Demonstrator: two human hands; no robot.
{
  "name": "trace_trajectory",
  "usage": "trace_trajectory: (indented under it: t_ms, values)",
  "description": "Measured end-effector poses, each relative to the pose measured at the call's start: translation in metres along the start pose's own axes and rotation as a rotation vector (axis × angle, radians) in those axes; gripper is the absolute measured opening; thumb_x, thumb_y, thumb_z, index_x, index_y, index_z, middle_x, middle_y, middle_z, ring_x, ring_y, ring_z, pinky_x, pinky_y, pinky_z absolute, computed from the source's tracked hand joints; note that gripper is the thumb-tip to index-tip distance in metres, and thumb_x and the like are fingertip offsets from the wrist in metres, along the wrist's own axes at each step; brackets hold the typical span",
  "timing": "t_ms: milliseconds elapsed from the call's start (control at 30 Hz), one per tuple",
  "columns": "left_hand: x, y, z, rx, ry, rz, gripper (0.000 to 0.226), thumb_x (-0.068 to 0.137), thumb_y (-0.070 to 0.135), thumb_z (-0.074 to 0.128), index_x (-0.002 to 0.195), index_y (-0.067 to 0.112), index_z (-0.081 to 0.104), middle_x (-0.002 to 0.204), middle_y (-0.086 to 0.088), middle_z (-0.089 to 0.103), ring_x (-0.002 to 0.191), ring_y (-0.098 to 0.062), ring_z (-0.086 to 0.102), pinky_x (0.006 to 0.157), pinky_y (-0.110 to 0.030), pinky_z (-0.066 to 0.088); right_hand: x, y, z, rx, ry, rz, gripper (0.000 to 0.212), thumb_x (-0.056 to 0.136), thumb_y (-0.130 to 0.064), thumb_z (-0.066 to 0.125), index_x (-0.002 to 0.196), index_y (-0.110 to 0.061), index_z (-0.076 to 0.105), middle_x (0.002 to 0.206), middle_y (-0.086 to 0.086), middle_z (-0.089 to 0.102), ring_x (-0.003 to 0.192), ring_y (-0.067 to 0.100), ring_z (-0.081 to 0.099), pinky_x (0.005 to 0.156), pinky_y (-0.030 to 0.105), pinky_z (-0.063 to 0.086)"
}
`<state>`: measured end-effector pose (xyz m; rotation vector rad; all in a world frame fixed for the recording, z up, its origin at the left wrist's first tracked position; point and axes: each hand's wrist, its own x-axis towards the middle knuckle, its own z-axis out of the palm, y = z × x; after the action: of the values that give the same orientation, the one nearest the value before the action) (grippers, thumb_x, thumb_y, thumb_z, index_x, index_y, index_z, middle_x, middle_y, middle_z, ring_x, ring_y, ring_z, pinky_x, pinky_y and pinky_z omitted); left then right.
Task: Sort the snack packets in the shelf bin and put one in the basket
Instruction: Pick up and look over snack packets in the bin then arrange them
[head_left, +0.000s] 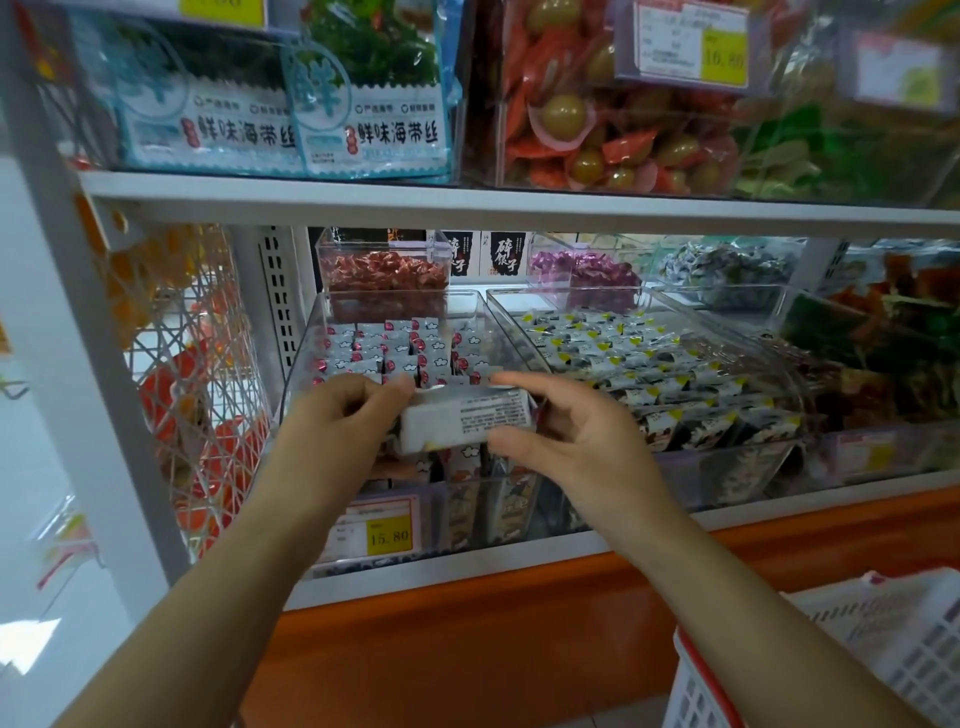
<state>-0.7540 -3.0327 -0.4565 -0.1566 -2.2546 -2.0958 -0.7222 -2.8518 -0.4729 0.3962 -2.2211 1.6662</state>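
Observation:
A white snack packet (467, 418) with small black print hangs above the front of a clear shelf bin (306, 343). My left hand (345, 415) grips its left end, thumb on top. My right hand (571, 431) pinches its right end between thumb and fingers. Inside the bin stand rows of small grey and red snack packets (384, 345). The white basket (883, 644) with a red rim sits at the lower right, below the shelf.
A second clear bin (675, 312) to the right holds black, white and yellow packets. Smaller bins of red and purple sweets stand behind. A yellow price tag (388, 535) hangs on the bin front. A wire rack (192, 374) flanks the left, and the upper shelf (467, 202) overhangs.

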Motion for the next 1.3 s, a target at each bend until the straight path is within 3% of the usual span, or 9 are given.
trace_trajectory:
  t_ms: [133, 233, 300, 467, 633, 833, 967, 1133, 1300]
  values:
    - [0.007, 0.000, -0.005, 0.351, 0.139, 0.246, 0.019, 0.093, 0.031, 0.050, 0.094, 0.018, 0.063, 0.083, 0.006, 0.065, 0.071, -0.011, 0.062, 0.053, -0.015, 0.045, 0.005, 0.002, -0.003, 0.079, 0.261, 0.007, 0.009, 0.082, -0.022, 0.068, 0.090, -0.024, 0.065, 0.075, -0.005, 0.071, 0.062, 0.014, 0.069, 0.055, 0.024, 0.057]
    - [0.022, -0.006, -0.009, 0.661, 0.163, 0.439, 0.028, 0.093, 0.016, 0.050, 0.119, 0.013, 0.060, 0.112, -0.002, 0.062, 0.097, -0.015, 0.057, 0.080, -0.024, 0.046, 0.011, 0.006, -0.010, 0.152, 0.421, 0.053, 0.017, 0.084, -0.023, 0.067, 0.093, -0.009, 0.064, 0.074, 0.002, 0.067, 0.061, 0.017, 0.070, 0.057, 0.024, 0.057]
    - [0.036, -0.012, -0.007, 0.813, 0.101, 0.474, 0.034, 0.092, 0.011, 0.049, 0.126, 0.007, 0.056, 0.127, -0.012, 0.057, 0.116, -0.026, 0.051, 0.099, -0.036, 0.040, 0.015, 0.008, -0.012, 0.207, 0.455, 0.087, 0.017, 0.084, -0.020, 0.067, 0.093, -0.006, 0.062, 0.079, 0.006, 0.065, 0.062, 0.017, 0.070, 0.059, 0.023, 0.058]
    - [0.067, -0.020, 0.007, 1.168, -0.184, 0.343, 0.042, 0.099, 0.031, 0.031, 0.138, 0.019, 0.041, 0.146, -0.002, 0.039, 0.137, -0.022, 0.024, 0.113, -0.050, 0.016, 0.019, 0.013, -0.010, 0.237, 0.475, 0.137, 0.018, 0.087, -0.019, 0.065, 0.099, -0.006, 0.062, 0.079, 0.001, 0.064, 0.063, 0.014, 0.070, 0.061, 0.026, 0.059]
    - [0.085, -0.030, 0.012, 1.387, -0.354, 0.251, 0.048, 0.099, 0.038, 0.019, 0.144, 0.028, 0.029, 0.154, 0.005, 0.022, 0.144, -0.020, 0.005, 0.110, -0.059, -0.002, 0.021, 0.015, -0.010, 0.254, 0.484, 0.152, 0.031, 0.087, -0.021, 0.065, 0.112, -0.004, 0.059, 0.078, -0.001, 0.063, 0.063, 0.015, 0.070, 0.062, 0.028, 0.060]
    - [0.090, -0.027, 0.005, 1.367, -0.371, 0.201, 0.037, 0.096, 0.040, 0.028, 0.123, 0.023, 0.046, 0.138, 0.001, 0.041, 0.136, -0.021, 0.021, 0.110, -0.058, 0.012, 0.022, 0.017, -0.008, 0.251, 0.479, 0.146, 0.028, 0.087, -0.022, 0.065, 0.107, -0.003, 0.060, 0.080, -0.001, 0.062, 0.063, 0.015, 0.070, 0.061, 0.025, 0.059]
    - [0.088, -0.025, 0.002, 1.377, -0.381, 0.186, 0.023, 0.095, 0.042, 0.028, 0.106, 0.024, 0.039, 0.126, -0.003, 0.043, 0.133, -0.020, 0.025, 0.109, -0.055, 0.014, 0.021, 0.018, -0.006, 0.200, 0.452, 0.127, 0.010, 0.087, -0.023, 0.065, 0.089, -0.015, 0.061, 0.078, -0.003, 0.062, 0.063, 0.016, 0.070, 0.064, 0.030, 0.060]
    - [0.075, -0.023, -0.004, 1.317, -0.353, 0.253, 0.017, 0.095, 0.040, 0.027, 0.093, 0.027, 0.037, 0.104, 0.003, 0.040, 0.127, -0.020, 0.032, 0.109, -0.052, 0.016, 0.029, 0.007, -0.003, 0.086, 0.432, 0.017, 0.016, 0.085, -0.018, 0.067, 0.094, -0.022, 0.055, 0.088, 0.001, 0.065, 0.066, 0.014, 0.069, 0.060, 0.027, 0.059]
    - [0.056, -0.020, -0.010, 1.466, -0.383, 0.310, 0.031, 0.096, 0.035, 0.017, 0.111, 0.021, 0.041, 0.127, -0.003, 0.034, 0.134, -0.026, 0.022, 0.108, -0.053, 0.020, 0.066, -0.001, 0.016, -0.188, 0.347, -0.115, 0.021, 0.083, -0.019, 0.070, 0.085, -0.016, 0.049, 0.085, 0.004, 0.058, 0.080, 0.031, 0.064, 0.072, 0.049, 0.054]
